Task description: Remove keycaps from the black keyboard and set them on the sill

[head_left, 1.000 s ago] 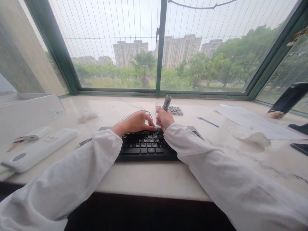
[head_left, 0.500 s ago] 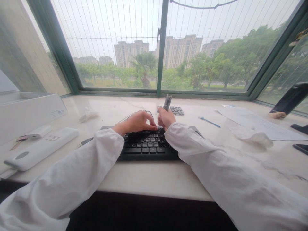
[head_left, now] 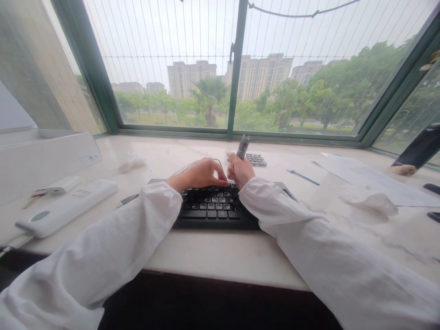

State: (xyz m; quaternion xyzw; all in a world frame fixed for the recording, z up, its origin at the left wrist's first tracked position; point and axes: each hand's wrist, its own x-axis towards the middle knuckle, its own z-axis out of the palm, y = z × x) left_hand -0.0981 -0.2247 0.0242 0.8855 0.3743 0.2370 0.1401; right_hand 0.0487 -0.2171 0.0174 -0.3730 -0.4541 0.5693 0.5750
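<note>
A black keyboard (head_left: pixel 206 222) lies on the pale stone sill, with several key positions in its middle showing without dark caps. Over its upper left part rests my left hand (head_left: pixel 205 175), thumb and fingers drawn together at the top rows; what they hold, if anything, is hidden. Just to the right, my right hand (head_left: pixel 241 170) is wrapped round a dark grey cylindrical tool (head_left: pixel 243 146), whose upper end sticks up above the fist. Its lower end is hidden by the hand. Behind the right hand lies a set of loose keycaps (head_left: pixel 256 159).
At left are a white box (head_left: pixel 51 149), a white power strip (head_left: pixel 68 208), keys (head_left: pixel 36 196) and a USB plug (head_left: pixel 128 200). To the right are a blue stick (head_left: pixel 304 177), paper (head_left: pixel 371 176), a crumpled tissue (head_left: pixel 374 201) and a dark upright object (head_left: pixel 419 145).
The whole view has shifted slightly, so things appear a little further right. Both hands keep nearly the same place over the keyboard, and the tool is still in my right hand.
</note>
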